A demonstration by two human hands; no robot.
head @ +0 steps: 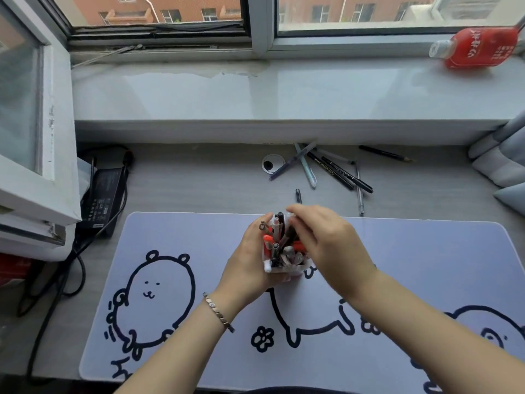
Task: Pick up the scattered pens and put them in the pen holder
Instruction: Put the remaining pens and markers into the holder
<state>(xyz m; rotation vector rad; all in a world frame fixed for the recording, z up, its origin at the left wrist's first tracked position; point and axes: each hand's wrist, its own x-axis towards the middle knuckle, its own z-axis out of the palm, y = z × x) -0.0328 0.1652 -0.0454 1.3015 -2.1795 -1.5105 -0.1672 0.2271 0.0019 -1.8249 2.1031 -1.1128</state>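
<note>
The crowded pen holder [284, 268] is gripped by the left hand [247, 263]; the right hand [321, 237], blurred, grasp untellable, could be jostled, spilling pens.

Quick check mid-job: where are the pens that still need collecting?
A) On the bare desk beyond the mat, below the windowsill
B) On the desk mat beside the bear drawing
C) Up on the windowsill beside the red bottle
A: the loose pens lie on the grey desk past the mat's far edge, beyond the pen holder.
</note>
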